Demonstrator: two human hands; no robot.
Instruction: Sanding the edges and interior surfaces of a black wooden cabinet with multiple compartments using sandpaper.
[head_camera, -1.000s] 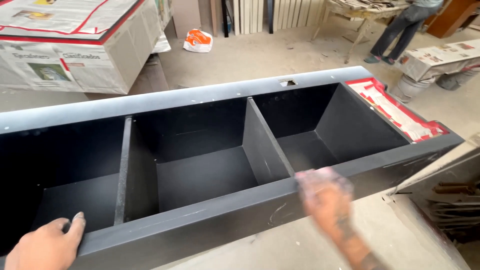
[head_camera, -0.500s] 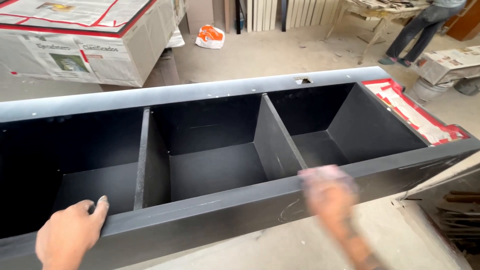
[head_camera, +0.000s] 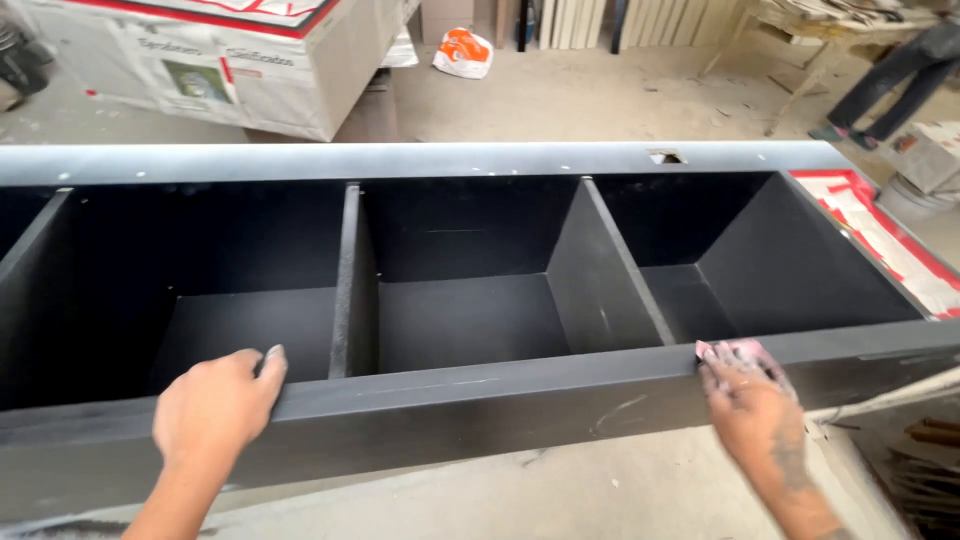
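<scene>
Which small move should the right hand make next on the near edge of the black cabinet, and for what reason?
Probably slide the right hand with its pink sanding pad leftward along the black cabinet's near edge. The pad sits at the edge's right part, pale scuffs show just left of it, and the left hand braces the edge.

A long black cabinet (head_camera: 480, 400) runs past the left edge, so its far-left compartment is cut off. A pinkish sanding pad (head_camera: 735, 352) is mostly hidden under the right hand (head_camera: 752, 405). At top right, a standing person (head_camera: 895, 70) shows only legs, cropped by the frame. A printed carton (head_camera: 200, 60) is cut at the top.
</scene>
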